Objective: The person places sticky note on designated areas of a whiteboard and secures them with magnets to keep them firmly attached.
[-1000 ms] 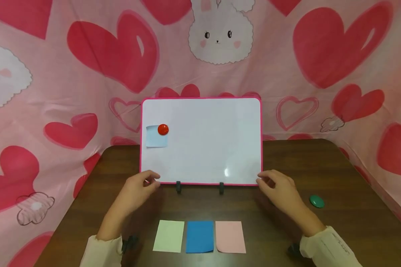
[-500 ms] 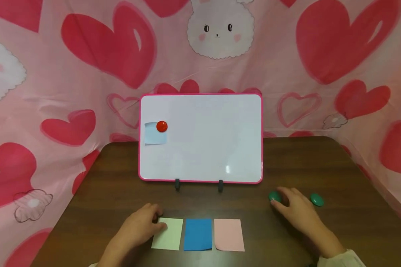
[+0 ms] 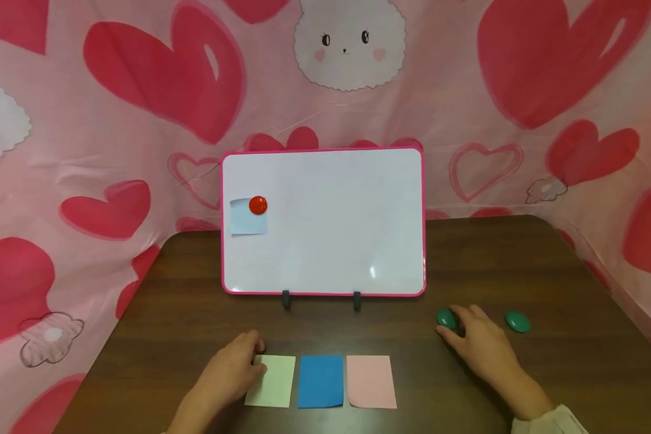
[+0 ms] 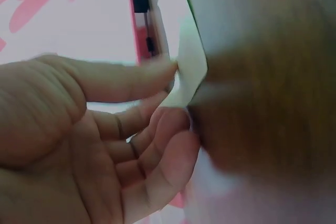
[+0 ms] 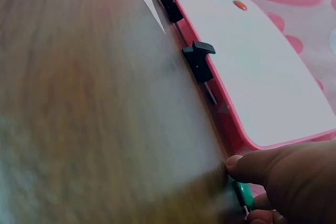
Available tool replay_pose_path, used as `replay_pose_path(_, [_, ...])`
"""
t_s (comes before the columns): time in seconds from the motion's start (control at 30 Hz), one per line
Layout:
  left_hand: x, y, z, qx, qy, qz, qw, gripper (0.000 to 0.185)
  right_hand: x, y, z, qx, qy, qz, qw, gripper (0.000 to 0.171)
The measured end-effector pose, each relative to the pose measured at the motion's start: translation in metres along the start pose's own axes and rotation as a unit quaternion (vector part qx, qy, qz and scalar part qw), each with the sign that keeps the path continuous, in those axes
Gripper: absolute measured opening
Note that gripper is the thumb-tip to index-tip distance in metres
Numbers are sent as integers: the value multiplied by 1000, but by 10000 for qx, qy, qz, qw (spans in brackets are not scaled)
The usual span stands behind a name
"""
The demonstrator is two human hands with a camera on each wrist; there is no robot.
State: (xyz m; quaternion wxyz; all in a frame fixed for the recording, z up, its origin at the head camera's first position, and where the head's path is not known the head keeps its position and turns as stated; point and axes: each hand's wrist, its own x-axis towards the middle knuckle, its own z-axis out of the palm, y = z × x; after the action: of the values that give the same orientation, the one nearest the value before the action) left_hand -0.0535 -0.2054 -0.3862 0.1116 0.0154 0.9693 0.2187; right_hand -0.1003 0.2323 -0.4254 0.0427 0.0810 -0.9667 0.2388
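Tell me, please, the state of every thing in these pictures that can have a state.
whiteboard: upright on its two black feet.
pale blue note: pinned to the whiteboard by a red magnet.
green note: flat, edge lifted by the left hand.
blue note: flat, untouched.
pink note: flat, untouched.
green magnet: on the table, touched by the right hand.
second green magnet: lying free.

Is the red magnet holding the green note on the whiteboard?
No, the red magnet pins a pale blue note to the whiteboard; the green note lies on the table.
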Motion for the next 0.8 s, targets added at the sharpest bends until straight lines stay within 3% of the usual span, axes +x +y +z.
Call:
replay_pose_path(0.2, [-2, -3, 0, -103, 220, 15, 9997, 17, 0, 0, -1, 43, 18, -86, 10000, 53])
replay_pose_path(0.57, [0, -1, -2, -182, -130, -317, 9992, 14, -2, 5, 2, 166, 352, -254, 9989, 44])
replay_pose_path(0.8, [-3, -2, -4, -366, -144, -182, 9991, 15, -2, 5, 4, 152, 491, -275, 9983, 42])
